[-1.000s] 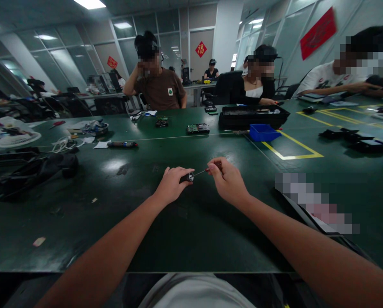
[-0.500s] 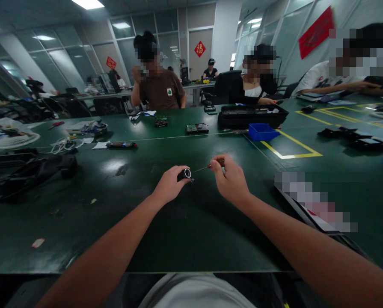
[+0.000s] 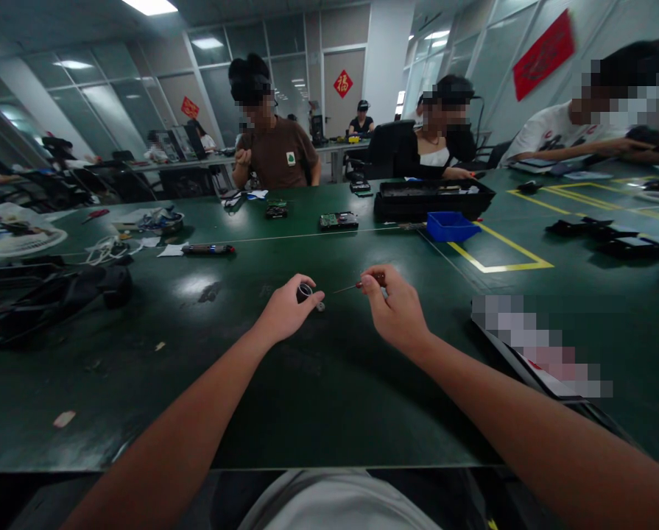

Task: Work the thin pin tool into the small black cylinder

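Observation:
My left hand [image 3: 288,311] is closed around a small black cylinder [image 3: 304,292] with a pale ring at its open end. Just below the thumb tip shows a small grey metal piece [image 3: 321,306]; whether it belongs to the cylinder I cannot tell. In my right hand [image 3: 392,305] is a thin screwdriver [image 3: 356,285] with a reddish handle. Its shaft points left toward the cylinder, with a gap between the tip and my left hand. Both hands are above the green table [image 3: 307,405].
Beyond my hands lie a circuit board part [image 3: 339,221], a blue bin [image 3: 452,227] and a black tray [image 3: 434,200]. A pen-shaped tool [image 3: 208,250] lies left, near black casings [image 3: 64,302]. A blurred flat item [image 3: 539,353] lies right. Several people sit across the table.
My left hand has moved slightly left and turned the cylinder, so its open end faces more upward. My right hand with the screwdriver has hardly moved. A person opposite has lowered a hand.

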